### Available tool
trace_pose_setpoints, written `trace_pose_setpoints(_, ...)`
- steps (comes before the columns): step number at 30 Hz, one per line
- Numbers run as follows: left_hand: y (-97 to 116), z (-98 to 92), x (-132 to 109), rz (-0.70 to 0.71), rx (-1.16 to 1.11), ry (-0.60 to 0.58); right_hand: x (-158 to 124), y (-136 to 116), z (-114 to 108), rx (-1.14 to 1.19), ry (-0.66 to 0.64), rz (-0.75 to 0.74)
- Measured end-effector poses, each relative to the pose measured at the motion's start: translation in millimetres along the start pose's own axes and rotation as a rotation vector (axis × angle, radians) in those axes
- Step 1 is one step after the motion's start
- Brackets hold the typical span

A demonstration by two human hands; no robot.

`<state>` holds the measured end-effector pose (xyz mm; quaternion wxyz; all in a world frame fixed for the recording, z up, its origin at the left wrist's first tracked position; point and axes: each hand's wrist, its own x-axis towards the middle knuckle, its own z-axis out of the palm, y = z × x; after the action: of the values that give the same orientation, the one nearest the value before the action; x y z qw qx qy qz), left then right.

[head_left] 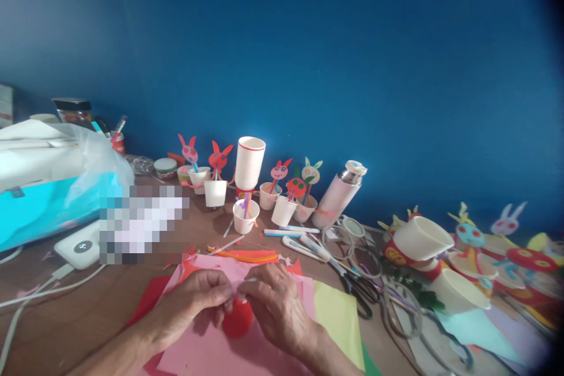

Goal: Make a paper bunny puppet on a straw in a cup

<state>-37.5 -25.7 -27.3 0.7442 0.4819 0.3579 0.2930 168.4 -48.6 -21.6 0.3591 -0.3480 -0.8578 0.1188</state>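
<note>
My left hand (198,299) and my right hand (275,305) meet over a pink paper sheet (211,352) near the table's front edge. Both have their fingers curled and pinched together on a small red paper cutout (238,320), a rounded piece that hangs just below the fingertips. The fingertips touch each other above it. Red sheets (147,299) lie under the pink one, and a yellow-green sheet (339,317) sits to the right of my right hand.
Behind the sheets stand paper cups with rabbit cutouts on straws (215,188), a tall stack of white cups (249,163), a pink thermos (339,194), pens (291,231) and black scissors (359,288). More cup crafts (471,247) crowd the right. A power bank (79,249) and blue box (48,205) lie left.
</note>
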Motion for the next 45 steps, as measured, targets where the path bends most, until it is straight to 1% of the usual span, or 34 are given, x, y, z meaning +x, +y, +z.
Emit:
trace_pose_setpoints(3,3.3,1.7,-1.0,0.09,0.135,0.025,0.0,-1.7,-2.4,0.067,-0.002,0.025)
trace_pose_setpoints(6,7.4,5.2,-3.4,0.127,0.159,0.081,-0.7,-2.1,-4.2,0.104,0.032,0.071)
trace_pose_setpoints(8,10.1,8.0,-5.3,0.11,0.132,0.102,-1.4,-1.4,-4.5,0.114,0.055,0.101)
trace_pose_setpoints(10,12.2,10.1,-6.8,0.097,0.064,0.099,-1.9,-0.4,-4.1,0.127,0.061,0.119)
trace_pose_setpoints(14,12.4,9.9,-7.7,0.015,-0.076,0.034,-1.7,1.3,-2.6,0.13,0.074,0.145)
trace_pose_setpoints(16,10.6,7.8,-7.5,-0.02,-0.089,0.018,-1.1,2.0,-2.9,0.131,0.095,0.138)
trace_pose_setpoints(19,8.0,4.7,-6.6,-0.033,-0.086,0.02,1.2,4.8,-8.9,0.11,0.115,0.131)
trace_pose_setpoints(22,8.3,2.7,-5.8,-0.014,-0.119,0.026,4.4,14.3,-24.8,0.003,0.106,0.195)
trace_pose_setpoints(24,10.1,1.6,-6.0,-0.037,-0.093,0.059,5.1,26.9,-40.5,-0.078,0.092,0.3)
trace_pose_setpoints(26,12.5,0.6,-7.0,-0.045,-0.011,0.096,2.4,44.1,-58.2,-0.134,0.111,0.376)
trace_pose_setpoints(28,15.1,0.0,-8.5,0.009,0.103,0.119,-5.2,62.8,-75.8,-0.21,0.142,0.459)
trace_pose_setpoints(30,17.1,-0.3,-9.8,0.073,0.217,0.13,-18.6,78.6,-92.0,-0.304,0.15,0.564)
trace_pose_setpoints(33,16.9,-1.3,-10.5,0.132,0.313,0.165,-46.9,90.4,-111.7,-0.43,0.081,0.702)
trace_pose_setpoints(36,13.2,-3.8,-9.5,0.161,0.334,0.2,-74.9,89.2,-125.4,-0.553,-0.011,0.823)
trace_pose_setpoints(38,10.8,-5.4,-9.0,0.161,0.329,0.213,-87.4,85.6,-131.0,-0.601,-0.102,0.887)
trace_pose_setpoints(42,9.5,-6.6,-9.3,0.165,0.352,0.213,-93.7,81.1,-133.7,-0.653,-0.275,0.945)
trace_pose_setpoints(45,9.1,-7.5,-9.0,0.174,0.394,0.208,-90.9,80.2,-130.7,-0.684,-0.355,0.968)
